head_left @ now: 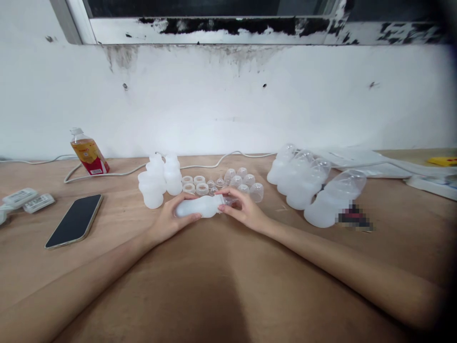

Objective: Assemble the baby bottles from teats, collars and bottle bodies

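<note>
L hand (173, 213) is gripping a white bottle (199, 207), held sideways at centre, neck pointing right; R hand (248, 209) is pinching the neck end, where a clear cap (232, 202) is showing. Prob. fitting the cap; next move's prob. calling for steady L grip, firm R press. Counting: approx. 3 bare bottles (153, 194) far left; 4 rings (202, 192), min. 3 teats (219, 182), approx. 6 loose caps (249, 179) far centre; 4 capped bottles (299, 191) right.

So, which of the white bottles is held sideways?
The bottle between the left hand and the right hand; the other white bottles stand upright on the table.
</note>
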`<state>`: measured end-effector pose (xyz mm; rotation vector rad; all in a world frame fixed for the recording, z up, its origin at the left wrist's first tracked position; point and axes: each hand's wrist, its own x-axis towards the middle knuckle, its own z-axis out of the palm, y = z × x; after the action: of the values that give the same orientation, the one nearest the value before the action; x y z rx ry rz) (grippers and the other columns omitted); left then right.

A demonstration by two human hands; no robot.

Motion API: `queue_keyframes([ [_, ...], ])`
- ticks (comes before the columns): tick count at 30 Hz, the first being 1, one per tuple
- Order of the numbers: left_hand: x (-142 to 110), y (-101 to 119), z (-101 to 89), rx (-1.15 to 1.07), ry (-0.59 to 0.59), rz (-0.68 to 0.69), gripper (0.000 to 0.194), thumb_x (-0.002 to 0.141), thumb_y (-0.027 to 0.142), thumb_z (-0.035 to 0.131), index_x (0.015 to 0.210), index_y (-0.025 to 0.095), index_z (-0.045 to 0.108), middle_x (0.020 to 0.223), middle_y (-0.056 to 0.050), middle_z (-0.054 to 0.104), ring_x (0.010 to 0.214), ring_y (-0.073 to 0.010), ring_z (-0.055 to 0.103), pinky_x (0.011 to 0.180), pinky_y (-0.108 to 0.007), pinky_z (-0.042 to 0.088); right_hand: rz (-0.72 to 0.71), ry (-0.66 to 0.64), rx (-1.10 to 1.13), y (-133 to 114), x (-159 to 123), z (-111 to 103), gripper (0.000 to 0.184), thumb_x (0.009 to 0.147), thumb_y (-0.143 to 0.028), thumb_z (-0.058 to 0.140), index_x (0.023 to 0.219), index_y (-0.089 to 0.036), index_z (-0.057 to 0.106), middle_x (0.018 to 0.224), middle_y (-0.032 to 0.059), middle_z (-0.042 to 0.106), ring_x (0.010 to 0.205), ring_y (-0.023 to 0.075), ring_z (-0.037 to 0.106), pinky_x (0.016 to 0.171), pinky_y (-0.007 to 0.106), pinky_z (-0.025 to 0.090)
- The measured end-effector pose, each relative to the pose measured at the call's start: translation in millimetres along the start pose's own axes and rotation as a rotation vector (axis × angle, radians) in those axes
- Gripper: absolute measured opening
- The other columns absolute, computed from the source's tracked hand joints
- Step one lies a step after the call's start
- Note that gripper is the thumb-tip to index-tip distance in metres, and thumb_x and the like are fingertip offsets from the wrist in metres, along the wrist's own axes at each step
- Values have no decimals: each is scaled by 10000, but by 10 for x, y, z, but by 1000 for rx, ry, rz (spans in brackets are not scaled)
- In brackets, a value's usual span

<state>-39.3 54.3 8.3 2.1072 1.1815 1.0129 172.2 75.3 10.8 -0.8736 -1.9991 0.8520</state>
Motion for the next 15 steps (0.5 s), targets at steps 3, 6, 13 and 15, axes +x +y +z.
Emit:
queue_keyframes([
  [3,-21,25,-2,41,-18,23,355,696,390,563,994,204,511,1016,-21,573,921,-189,524,792,-308,417,113,-27,-48,17,10,2,281,760,-442,468,711,-166,486,546,-34,476,463,80,456,491,217,383],
  [6,-22,28,1,44,-17,33,351,697,385,565,993,204,510,1006,-21,577,905,-186,530,783,-309,421,93,-50,-70,-9,-10,10,301,826,-427,352,737,-169,476,577,-25,473,486,81,462,515,223,385],
  [13,4,5,-6,0,-18,9,351,699,392,565,982,196,501,1023,-24,572,946,-194,519,784,-300,422,-145,-72,-25,-41,-59,-8,348,733,-308,534,1037,-215,393,1062,74,436,959,179,462,674,262,441],
  [15,-8,4,-1,29,-11,22,347,706,387,560,991,198,498,1023,-24,571,935,-189,522,772,-291,424,-80,-54,-30,-7,-48,-4,312,723,-329,547,984,-202,434,973,61,485,843,155,511,599,238,442],
])
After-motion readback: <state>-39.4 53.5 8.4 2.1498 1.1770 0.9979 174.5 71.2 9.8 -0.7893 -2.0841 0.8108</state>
